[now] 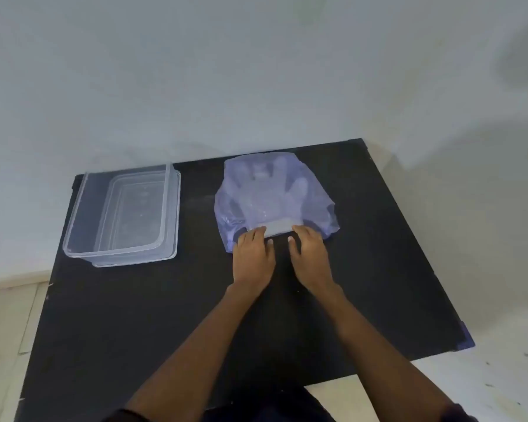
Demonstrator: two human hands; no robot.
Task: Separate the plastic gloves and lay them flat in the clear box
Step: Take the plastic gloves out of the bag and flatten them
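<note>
Now both hands are working the near edge of the gloves (272,193).
I'm seeing left hand (253,254) and right hand (310,254) pinching the cuff strip; clear box (73,208) lying well left on the counter (165,315).

Gloves bagged at centre-right, clear box to their left.

Your plastic gloves (269,196) lie as a flat stack inside a thin, bluish translucent bag (317,205); pale finger shapes point away from you, and a whitish band crosses the cuff end nearest you. The bag lies crumpled and flat on the black table (378,269), near its far edge. Your clear box (83,208) sits upright and well apart to the left, rectangular, open-topped, resting on what looks like its lid (134,263); nothing shows inside it.
</note>
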